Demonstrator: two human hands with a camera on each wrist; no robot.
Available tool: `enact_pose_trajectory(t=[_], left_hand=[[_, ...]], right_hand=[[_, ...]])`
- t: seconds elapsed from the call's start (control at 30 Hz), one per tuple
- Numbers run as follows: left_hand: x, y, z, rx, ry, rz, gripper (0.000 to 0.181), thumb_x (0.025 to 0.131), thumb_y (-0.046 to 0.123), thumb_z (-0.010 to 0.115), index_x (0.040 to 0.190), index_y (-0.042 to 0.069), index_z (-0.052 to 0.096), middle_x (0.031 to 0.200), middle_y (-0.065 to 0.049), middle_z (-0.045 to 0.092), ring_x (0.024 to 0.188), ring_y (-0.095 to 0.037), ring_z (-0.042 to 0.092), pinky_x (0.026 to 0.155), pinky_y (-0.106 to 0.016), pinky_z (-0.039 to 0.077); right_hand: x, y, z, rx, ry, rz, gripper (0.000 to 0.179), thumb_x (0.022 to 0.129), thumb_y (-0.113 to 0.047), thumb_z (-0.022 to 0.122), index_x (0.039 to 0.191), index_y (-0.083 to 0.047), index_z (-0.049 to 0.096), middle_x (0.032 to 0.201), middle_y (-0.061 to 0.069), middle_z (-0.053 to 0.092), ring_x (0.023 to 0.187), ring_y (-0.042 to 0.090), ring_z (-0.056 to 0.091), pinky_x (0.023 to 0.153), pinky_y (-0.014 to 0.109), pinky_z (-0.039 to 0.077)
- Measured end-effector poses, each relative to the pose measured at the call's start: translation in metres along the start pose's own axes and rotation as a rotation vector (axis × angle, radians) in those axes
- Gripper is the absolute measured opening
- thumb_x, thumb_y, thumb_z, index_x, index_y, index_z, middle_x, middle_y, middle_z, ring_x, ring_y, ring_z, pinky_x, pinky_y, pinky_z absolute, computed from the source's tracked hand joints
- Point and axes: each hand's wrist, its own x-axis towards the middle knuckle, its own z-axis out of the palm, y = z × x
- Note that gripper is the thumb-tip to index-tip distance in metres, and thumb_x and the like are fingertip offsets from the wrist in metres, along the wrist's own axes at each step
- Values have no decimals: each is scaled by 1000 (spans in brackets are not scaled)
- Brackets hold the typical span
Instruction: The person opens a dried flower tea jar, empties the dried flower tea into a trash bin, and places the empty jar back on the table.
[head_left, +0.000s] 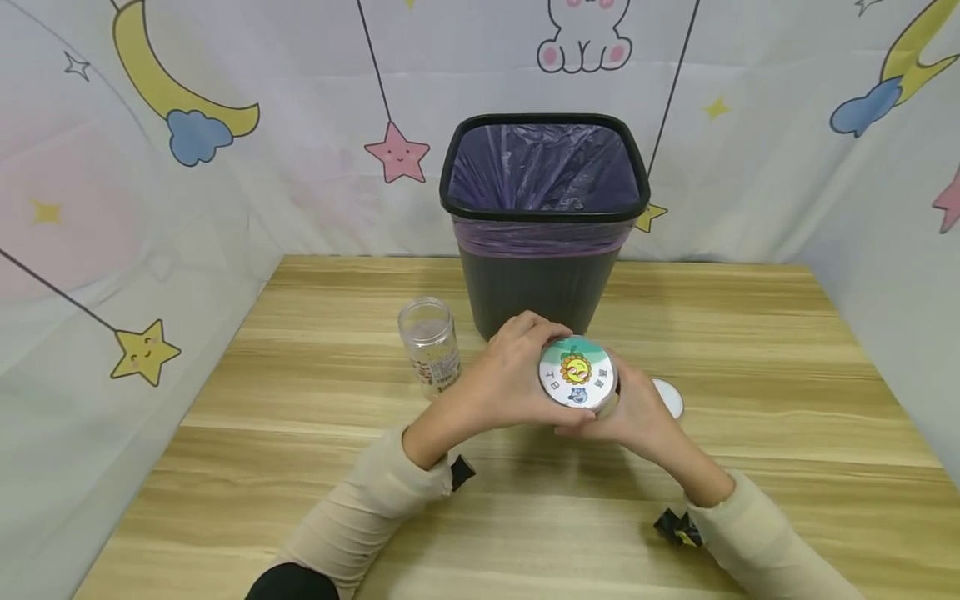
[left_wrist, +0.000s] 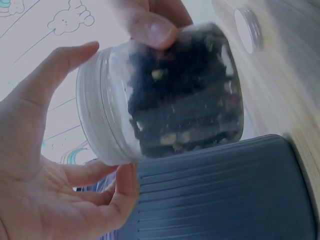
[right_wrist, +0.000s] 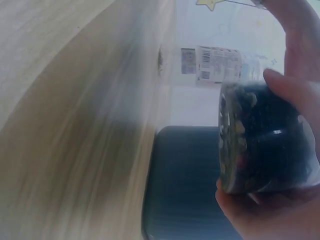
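Note:
A clear jar (left_wrist: 185, 95) with dark, mixed contents is held above the table between both hands. Its white lid (head_left: 576, 373) carries a sunflower picture and faces the head camera. Around the lid's rim curl the thumb and fingers of my left hand (head_left: 510, 379). My right hand (head_left: 637, 408) grips the jar body lower down, thumb on one side and fingers on the other, as the right wrist view shows. Just left of my left hand stands an uncapped clear jar (head_left: 431, 346) with a printed label. A loose white lid (head_left: 669, 398) lies beyond my right wrist.
Behind the hands stands a dark trash bin (head_left: 543, 215) lined with a purple bag. The wooden table (head_left: 315, 333) meets a cartoon-printed cloth (head_left: 322, 192) at the back and sides. Small black pieces (head_left: 678, 527) show beside both sleeves.

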Motion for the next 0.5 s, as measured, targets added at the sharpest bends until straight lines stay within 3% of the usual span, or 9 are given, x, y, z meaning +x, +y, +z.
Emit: enact_pose_trajectory(t=[0.27, 0.5], left_hand=[[1, 7, 6, 32, 63, -98, 82, 61, 55, 90, 121, 7, 61, 110, -3, 55, 100, -16, 50, 84, -30, 44], [1, 8, 5, 49, 97, -110, 82, 62, 58, 88, 121, 8, 61, 110, -1, 56, 100, -15, 50, 84, -31, 42]], right_hand=[[0, 0, 4, -26, 79, 57, 91, 63, -29, 95, 140, -6, 51, 121, 9, 65, 108, 25, 62, 89, 47, 50], [-1, 0, 1, -39, 83, 75, 96, 59, -34, 98, 139, -8, 52, 122, 6, 65, 109, 23, 61, 89, 45, 50]])
